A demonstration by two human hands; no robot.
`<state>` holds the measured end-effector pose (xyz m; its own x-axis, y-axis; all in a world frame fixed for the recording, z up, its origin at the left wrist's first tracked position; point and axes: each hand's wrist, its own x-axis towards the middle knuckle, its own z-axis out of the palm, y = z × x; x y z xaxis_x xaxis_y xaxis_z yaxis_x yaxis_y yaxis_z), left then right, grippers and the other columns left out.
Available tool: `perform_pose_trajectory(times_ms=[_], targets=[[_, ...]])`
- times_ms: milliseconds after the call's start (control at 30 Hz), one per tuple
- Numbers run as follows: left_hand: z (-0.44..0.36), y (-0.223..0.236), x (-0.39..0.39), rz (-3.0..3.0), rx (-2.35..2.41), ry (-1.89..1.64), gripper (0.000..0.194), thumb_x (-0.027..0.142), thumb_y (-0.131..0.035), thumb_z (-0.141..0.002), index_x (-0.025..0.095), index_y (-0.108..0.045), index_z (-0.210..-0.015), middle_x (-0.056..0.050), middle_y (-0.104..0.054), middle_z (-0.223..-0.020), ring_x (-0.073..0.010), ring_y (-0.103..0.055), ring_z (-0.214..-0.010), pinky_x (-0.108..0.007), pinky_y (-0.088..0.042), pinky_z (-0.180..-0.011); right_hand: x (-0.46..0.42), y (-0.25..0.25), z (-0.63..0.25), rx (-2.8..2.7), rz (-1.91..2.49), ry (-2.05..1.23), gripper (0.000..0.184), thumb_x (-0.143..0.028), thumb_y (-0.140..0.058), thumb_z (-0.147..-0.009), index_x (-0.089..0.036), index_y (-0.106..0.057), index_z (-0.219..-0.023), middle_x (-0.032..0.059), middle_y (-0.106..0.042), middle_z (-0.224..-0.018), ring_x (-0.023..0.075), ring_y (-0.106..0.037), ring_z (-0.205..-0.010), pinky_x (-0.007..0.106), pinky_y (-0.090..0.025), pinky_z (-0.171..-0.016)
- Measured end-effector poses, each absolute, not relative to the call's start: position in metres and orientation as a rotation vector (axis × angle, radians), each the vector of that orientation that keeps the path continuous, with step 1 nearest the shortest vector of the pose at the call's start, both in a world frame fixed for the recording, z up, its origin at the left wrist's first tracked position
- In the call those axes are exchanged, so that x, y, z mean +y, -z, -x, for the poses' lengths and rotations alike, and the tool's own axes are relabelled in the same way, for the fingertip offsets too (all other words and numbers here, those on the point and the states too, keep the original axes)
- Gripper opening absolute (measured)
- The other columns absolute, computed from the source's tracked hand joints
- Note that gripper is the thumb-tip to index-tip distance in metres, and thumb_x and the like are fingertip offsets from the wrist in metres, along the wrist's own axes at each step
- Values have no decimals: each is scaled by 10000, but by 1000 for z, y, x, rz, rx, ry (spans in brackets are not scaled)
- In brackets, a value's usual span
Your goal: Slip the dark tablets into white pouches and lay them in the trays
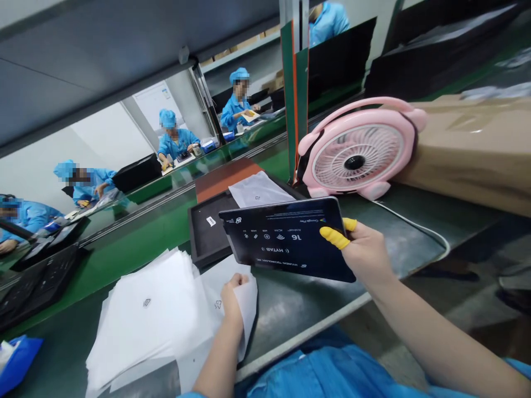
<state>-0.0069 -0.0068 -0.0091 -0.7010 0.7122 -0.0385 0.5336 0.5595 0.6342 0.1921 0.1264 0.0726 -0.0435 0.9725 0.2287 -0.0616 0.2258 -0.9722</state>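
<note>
The tablet in my right hand bears inverted print: "HYUNDAI TECHNOLOGY, INC.", "HYTAB", "16", "Android", "AC/AX" and "Google Play". Adjacent spec captions are too small to read reliably. A triangular recycling symbol is printed on the top white sheet of the stack, on the sheet at my left hand, and on the sheet by the black tray. The white label in the tray is illegible.

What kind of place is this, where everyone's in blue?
Probably an electronics packing or assembly line. Workers in blue caps and coats sit along a long green bench, and a tablet is held above it, beside a stack of white sleeves.
</note>
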Motion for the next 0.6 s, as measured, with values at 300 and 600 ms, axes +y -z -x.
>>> perform_pose_trajectory(times_ms=[300,600], targets=[[8,15,7,-1314,2662,-498,144,232,-391,-843,172,-504,-777,-80,-595,-842,-203,-553,-820,-286,-346,-686,124,-67,-194,-1267,976,-1075,393,-540,-706,-524,-201,-639,-712,8,-625,-647,159,-544,-566,331,-498,-592],[20,20,-9,-839,2469,-1223,234,289,-353,-815,212,-314,-597,53,-384,-541,-110,-412,-552,-223,-335,-565,115,-49,-196,-1461,890,-1095,335,-528,-672,-580,-204,-642,-664,4,-626,-600,164,-566,-555,298,-503,-551]])
